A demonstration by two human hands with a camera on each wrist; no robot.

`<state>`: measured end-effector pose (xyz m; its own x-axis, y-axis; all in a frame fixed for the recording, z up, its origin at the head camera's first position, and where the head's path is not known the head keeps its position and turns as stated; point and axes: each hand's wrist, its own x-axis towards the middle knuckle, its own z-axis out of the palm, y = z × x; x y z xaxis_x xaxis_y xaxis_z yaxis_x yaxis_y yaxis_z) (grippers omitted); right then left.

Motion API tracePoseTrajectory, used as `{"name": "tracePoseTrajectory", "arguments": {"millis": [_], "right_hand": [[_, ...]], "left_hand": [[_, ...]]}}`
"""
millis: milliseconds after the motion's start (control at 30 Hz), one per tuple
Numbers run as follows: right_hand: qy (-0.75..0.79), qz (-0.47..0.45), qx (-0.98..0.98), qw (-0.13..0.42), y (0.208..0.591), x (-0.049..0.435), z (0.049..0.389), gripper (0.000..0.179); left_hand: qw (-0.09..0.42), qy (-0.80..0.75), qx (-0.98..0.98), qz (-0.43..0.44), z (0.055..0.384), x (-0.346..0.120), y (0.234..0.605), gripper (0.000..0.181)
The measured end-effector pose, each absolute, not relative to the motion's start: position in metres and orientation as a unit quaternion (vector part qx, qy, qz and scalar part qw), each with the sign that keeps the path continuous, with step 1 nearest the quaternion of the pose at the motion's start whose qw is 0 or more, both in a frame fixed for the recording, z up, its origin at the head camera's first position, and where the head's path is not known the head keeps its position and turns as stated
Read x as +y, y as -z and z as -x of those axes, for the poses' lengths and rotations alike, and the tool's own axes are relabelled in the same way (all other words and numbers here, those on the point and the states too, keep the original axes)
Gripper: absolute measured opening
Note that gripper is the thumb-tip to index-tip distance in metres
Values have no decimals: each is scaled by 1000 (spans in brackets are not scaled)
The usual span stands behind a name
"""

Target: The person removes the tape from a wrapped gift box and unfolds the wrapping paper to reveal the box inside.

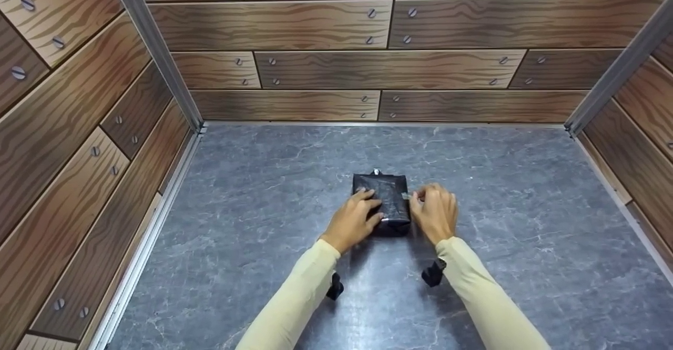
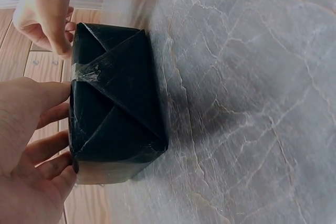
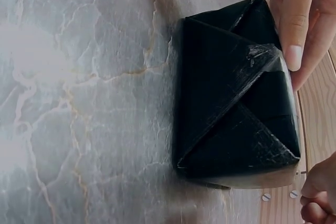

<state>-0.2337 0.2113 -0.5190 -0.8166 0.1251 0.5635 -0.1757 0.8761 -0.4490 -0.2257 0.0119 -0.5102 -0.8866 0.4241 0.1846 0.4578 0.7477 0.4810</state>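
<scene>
A box-shaped package (image 1: 388, 197) wrapped in black sits on the grey marbled surface. Its folded end (image 2: 118, 103) shows crossing flaps, held by a piece of clear tape (image 3: 262, 53). My left hand (image 1: 355, 218) rests on the package's top left with fingers spread, the thumb near the front edge. At the right edge, my right hand (image 1: 436, 210) has its fingers curled and pinches a small strip of clear tape (image 1: 406, 195) that reaches onto the package top. In the right wrist view, the right hand's fingertips are partly cut off.
Wood-patterned panels (image 1: 326, 69) with printed screws stand at the back and both sides. Metal corner strips (image 1: 157, 50) join them. A small shiny bit (image 1: 376, 172) sticks out at the package's far edge. Black wrist cameras (image 1: 434, 273) hang beneath the sleeves.
</scene>
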Motion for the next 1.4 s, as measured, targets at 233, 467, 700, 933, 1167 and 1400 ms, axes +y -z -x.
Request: {"name": "tracePoseTrajectory", "arguments": {"millis": [233,467,700,933,1167,1400], "right_hand": [[-250,-14,-920,301,520,216,232,9],[-296,7,-919,259,515,221,232,12],[-357,50,-911,203,511,224,232,14],[-362,67,-910,193,508,228,233,11],[-361,62,-908,202,505,231,234,13],[-377,31,-904,198,498,232,233,18]], "left_hand": [[43,271,-930,246,226,12,511,38],[46,275,-928,247,225,10,511,37],[35,276,-929,243,224,11,510,38],[38,270,-931,242,225,12,509,37],[36,267,-932,242,225,11,509,39],[78,238,-933,258,226,12,511,37]]}}
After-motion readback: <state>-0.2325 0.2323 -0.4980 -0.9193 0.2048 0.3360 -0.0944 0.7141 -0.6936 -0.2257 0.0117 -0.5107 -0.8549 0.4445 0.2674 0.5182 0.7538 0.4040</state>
